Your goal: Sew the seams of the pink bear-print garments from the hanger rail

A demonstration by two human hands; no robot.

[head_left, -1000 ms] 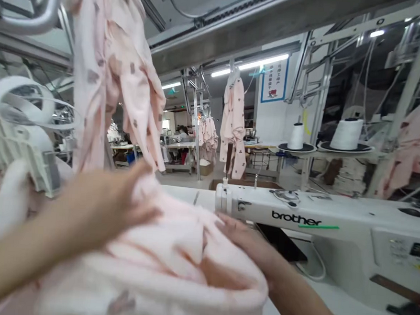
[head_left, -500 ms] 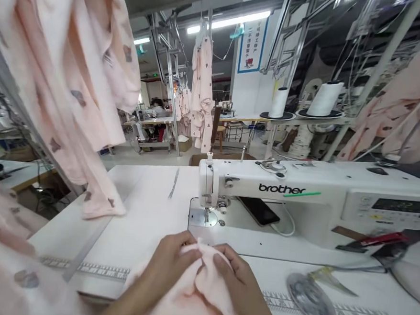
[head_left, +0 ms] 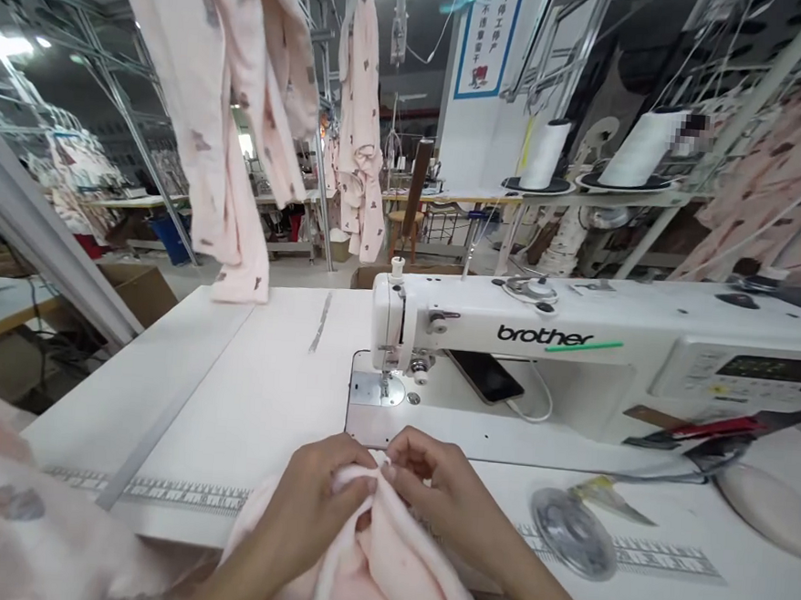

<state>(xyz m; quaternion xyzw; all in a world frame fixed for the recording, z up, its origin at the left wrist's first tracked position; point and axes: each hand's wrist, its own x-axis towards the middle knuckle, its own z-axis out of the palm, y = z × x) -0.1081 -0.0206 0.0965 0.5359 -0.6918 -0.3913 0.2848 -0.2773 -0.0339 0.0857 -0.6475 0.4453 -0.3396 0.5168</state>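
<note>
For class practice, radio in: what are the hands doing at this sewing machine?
Left hand, right hand pinching pink fabric. Fabric in front of the needle plate.

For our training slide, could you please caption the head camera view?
Left hand and right hand pinch pink fabric before a Brother sewing machine.

Directly ahead of me, a white Brother sewing machine [head_left: 507, 344] is set into a white bench [head_left: 230, 389], with its steel needle plate [head_left: 377, 390] toward me. A smartphone [head_left: 484, 379] lies under the machine's arm, beside a white cable [head_left: 530, 410]. A printed measuring tape [head_left: 657, 557] runs along the bench's near side. To my right lie a clear round disc [head_left: 573, 531] and a red-handled tool [head_left: 713, 430]. Two white thread cones [head_left: 641, 148] stand on black plates beyond the machine. Pink printed garments [head_left: 362, 124] hang overhead, near a blue-framed sign [head_left: 488, 32].
</note>
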